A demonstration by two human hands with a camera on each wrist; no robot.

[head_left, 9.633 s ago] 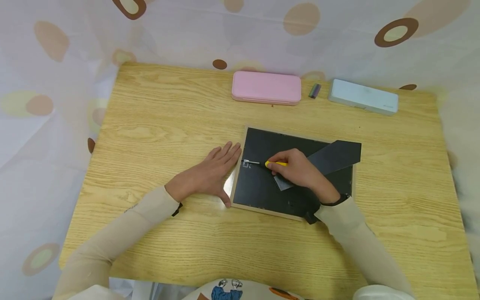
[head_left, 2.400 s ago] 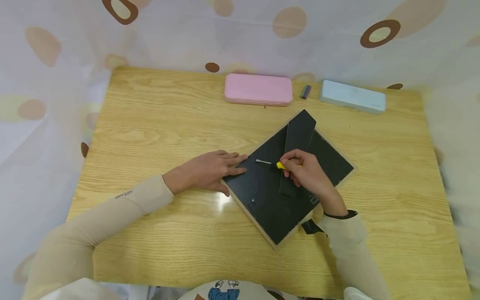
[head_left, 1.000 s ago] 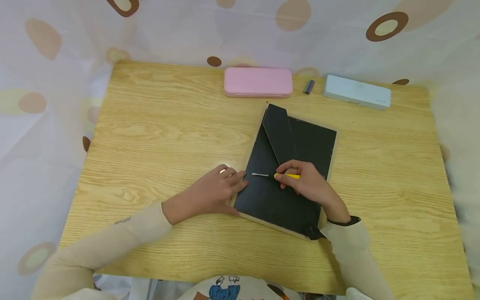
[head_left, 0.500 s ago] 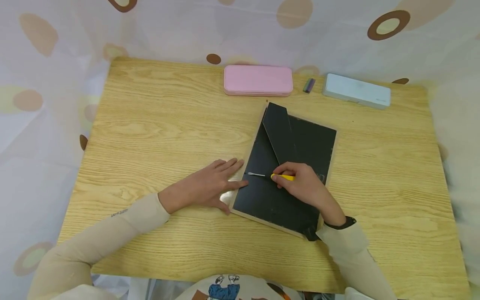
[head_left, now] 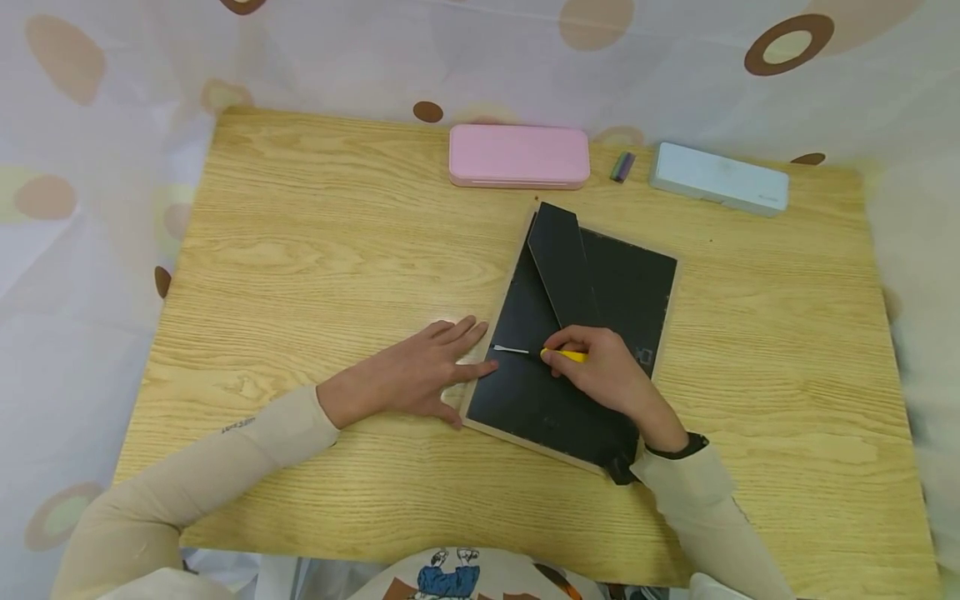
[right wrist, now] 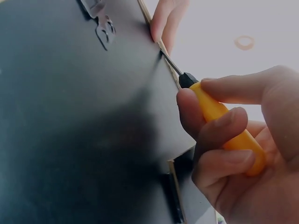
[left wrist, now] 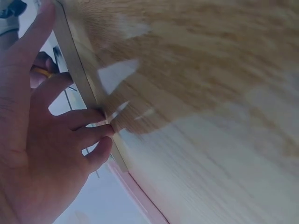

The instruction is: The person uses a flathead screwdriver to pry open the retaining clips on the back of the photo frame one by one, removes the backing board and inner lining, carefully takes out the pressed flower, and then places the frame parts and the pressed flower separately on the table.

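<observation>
A picture frame [head_left: 517,400] lies back up on the table, with a black backboard and a pale wooden rim. Its easel stand [head_left: 558,254] points to the far side. My right hand [head_left: 603,367] grips the yellow handle of a flat-head screwdriver [right wrist: 217,112]. The blade's tip is at the backboard's left edge, by the wooden rim [right wrist: 145,13]. My left hand [head_left: 420,367] is spread at the frame's left side, one finger on the backboard and others at the rim. In the right wrist view, a metal hanger [right wrist: 106,32] shows on the backboard.
A pink case [head_left: 519,157], a small dark multicoloured block [head_left: 622,167] and a pale blue case [head_left: 720,179] stand along the table's back edge. A patterned curtain [head_left: 337,58] hangs behind. The wooden table [head_left: 315,217] extends to both sides of the frame.
The frame has been turned, its stand swinging from the right to the far side. Lately the screwdriver's tip has slid left to the rim, and my left fingers have spread.
</observation>
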